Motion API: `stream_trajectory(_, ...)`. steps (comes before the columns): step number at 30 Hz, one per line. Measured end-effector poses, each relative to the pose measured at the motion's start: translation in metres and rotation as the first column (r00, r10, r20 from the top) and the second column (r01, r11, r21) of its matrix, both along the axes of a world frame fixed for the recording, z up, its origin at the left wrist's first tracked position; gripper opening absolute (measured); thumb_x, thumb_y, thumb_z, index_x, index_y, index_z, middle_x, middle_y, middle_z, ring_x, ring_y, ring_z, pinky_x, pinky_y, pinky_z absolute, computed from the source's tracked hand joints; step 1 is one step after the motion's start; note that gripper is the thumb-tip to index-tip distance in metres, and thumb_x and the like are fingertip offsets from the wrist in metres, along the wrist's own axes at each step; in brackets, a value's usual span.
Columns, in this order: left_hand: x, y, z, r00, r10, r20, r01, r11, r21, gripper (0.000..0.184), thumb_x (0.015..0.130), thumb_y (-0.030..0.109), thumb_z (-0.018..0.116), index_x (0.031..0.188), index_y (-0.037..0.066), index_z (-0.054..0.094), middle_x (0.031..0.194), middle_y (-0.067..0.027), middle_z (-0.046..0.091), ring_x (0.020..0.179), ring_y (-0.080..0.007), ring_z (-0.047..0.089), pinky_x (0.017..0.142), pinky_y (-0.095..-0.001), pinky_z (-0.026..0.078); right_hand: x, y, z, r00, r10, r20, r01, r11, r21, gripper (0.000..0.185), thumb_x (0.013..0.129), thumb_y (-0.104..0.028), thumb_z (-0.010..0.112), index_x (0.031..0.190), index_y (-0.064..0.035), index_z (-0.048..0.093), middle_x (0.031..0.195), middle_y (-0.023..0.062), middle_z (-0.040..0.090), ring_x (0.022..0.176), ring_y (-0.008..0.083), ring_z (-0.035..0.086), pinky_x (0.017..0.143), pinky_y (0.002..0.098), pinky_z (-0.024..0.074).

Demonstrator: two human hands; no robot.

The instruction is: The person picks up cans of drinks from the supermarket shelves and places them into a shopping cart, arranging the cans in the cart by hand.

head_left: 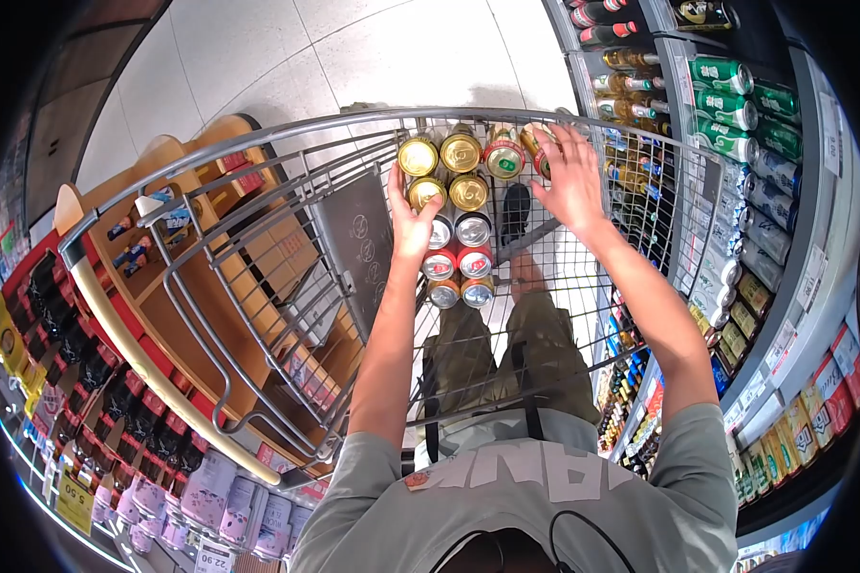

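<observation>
Left grip (410, 227) clasps one of four gold-lidded metal cans (468, 193); right grip (573, 188), one of two red-rimmed gold cans (505, 160); six silver-lidded cans (473, 229) nearby.

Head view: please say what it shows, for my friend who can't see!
A person's left hand touches a gold can and the right hand touches another can, inside a shopping cart with more cans. Drink shelves stand beside it.

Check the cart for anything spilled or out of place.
Nothing stands out: gold- and silver-topped metal cans sit in neat rows in the grey wire cart, no spill visible. The right hand partly hides one can.
</observation>
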State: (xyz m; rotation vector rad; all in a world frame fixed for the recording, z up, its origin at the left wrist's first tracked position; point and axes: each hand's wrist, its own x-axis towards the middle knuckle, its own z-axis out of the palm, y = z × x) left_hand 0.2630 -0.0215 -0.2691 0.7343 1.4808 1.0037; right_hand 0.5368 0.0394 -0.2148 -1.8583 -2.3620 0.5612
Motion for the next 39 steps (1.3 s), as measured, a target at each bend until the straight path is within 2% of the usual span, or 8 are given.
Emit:
stream_trajectory(10, -0.002, -0.016, 0.005, 0.978, -0.034, -0.208, 0.025, 0.999, -0.047, 0.091, 0.084, 0.005, 0.070, 0.158, 0.002, 0.018, 0.161, -0.0232, 0.026, 0.151, -0.0320, 0.024, 0.123, -0.0410, 0.022, 0.001, -0.014, 0.016, 0.981, -0.030, -0.194, 0.034, 0.999, 0.018, 0.080, 0.078, -0.015, 0.078, 0.148, -0.0119, 0.042, 0.149, 0.0179, 0.040, 0.141, 0.0412, 0.034, 0.117, 0.0533, 0.0266)
stream_trajectory(20, 0.016, -0.079, 0.106, 0.930, -0.024, -0.366, -0.042, 0.984, -0.172, 0.077, 0.090, 0.004, 0.061, 0.156, 0.004, 0.021, 0.160, -0.0258, 0.029, 0.150, -0.0342, 0.027, 0.122, -0.0424, 0.025, 0.021, -0.090, 0.085, 0.867, -0.132, -0.480, 0.145, 0.989, -0.010, 0.054, 0.084, -0.010, 0.070, 0.134, -0.0053, 0.050, 0.135, 0.0200, 0.050, 0.132, 0.0423, 0.042, 0.110, 0.0513, 0.0325)
stream_trajectory(23, 0.035, -0.116, 0.142, 0.978, 0.013, -0.207, -0.030, 0.996, -0.080, 0.031, 0.093, 0.004, 0.059, 0.124, 0.002, 0.054, 0.125, -0.0135, 0.060, 0.118, -0.0234, 0.057, 0.108, -0.0377, 0.041, 0.029, -0.128, 0.117, 0.828, -0.169, -0.534, 0.172, 0.984, -0.044, 0.022, 0.091, -0.011, 0.063, 0.112, -0.0037, 0.060, 0.113, 0.0186, 0.060, 0.114, 0.0395, 0.054, 0.099, 0.0478, 0.0411)
stream_trajectory(25, 0.043, -0.147, 0.151, 0.993, -0.120, 0.013, 0.121, 0.992, -0.044, 0.008, 0.103, 0.010, 0.055, 0.106, 0.004, 0.059, 0.115, -0.0070, 0.063, 0.105, -0.0152, 0.058, 0.097, -0.0310, 0.045, 0.037, -0.159, 0.139, 0.717, -0.336, -0.611, 0.144, 0.929, -0.342, 0.012, 0.097, -0.012, 0.055, 0.094, -0.0018, 0.060, 0.095, 0.0164, 0.062, 0.095, 0.0368, 0.058, 0.086, 0.0456, 0.0448)
stream_trajectory(27, 0.068, -0.171, 0.183, 0.976, -0.200, 0.085, 0.212, 0.965, -0.154, 0.027, 0.108, 0.025, 0.050, 0.114, 0.001, 0.061, 0.102, -0.0032, 0.066, 0.100, -0.0125, 0.058, 0.097, -0.0302, 0.045, 0.043, -0.188, 0.159, 0.701, -0.326, -0.635, 0.157, 0.938, -0.308, 0.015, 0.099, -0.013, 0.053, 0.091, -0.0014, 0.058, 0.090, 0.0155, 0.062, 0.091, 0.0364, 0.058, 0.083, 0.0448, 0.0453)
stream_trajectory(30, 0.098, -0.198, 0.215, 0.917, -0.386, 0.104, 0.394, 0.916, -0.073, 0.023, 0.107, 0.019, 0.050, 0.114, 0.000, 0.061, 0.098, -0.0085, 0.069, 0.095, -0.0149, 0.065, 0.090, -0.0307, 0.050, 0.048, -0.236, 0.183, 0.665, -0.351, -0.660, 0.240, 0.936, -0.257, 0.017, 0.100, -0.014, 0.052, 0.089, -0.0016, 0.058, 0.085, 0.0149, 0.062, 0.085, 0.0369, 0.059, 0.078, 0.0436, 0.0467)
stream_trajectory(35, 0.117, -0.228, 0.245, 0.695, -0.719, -0.012, 0.717, 0.691, 0.092, 0.022, 0.104, 0.016, 0.052, 0.116, 0.001, 0.063, 0.093, -0.0093, 0.074, 0.088, -0.0127, 0.066, 0.079, -0.0285, 0.051, 0.052, -0.318, 0.232, 0.544, -0.494, -0.678, 0.471, 0.849, -0.240, 0.013, 0.100, -0.014, 0.056, 0.103, -0.0021, 0.061, 0.094, 0.0157, 0.066, 0.093, 0.0327, 0.066, 0.082, 0.0405, 0.0506)
stream_trajectory(39, 0.110, -0.245, 0.267, 0.519, -0.848, -0.107, 0.853, 0.508, 0.118, 0.019, 0.101, 0.007, 0.053, 0.115, 0.002, 0.063, 0.092, -0.0077, 0.073, 0.088, -0.0122, 0.066, 0.080, -0.0265, 0.052, 0.049, -0.403, 0.256, 0.222, -0.577, -0.786, 0.595, 0.719, -0.360, 0.012, 0.100, -0.008, 0.055, 0.110, -0.0019, 0.059, 0.087, 0.0056, 0.064, 0.081, 0.0128, 0.061, 0.073, 0.0286, 0.0496)
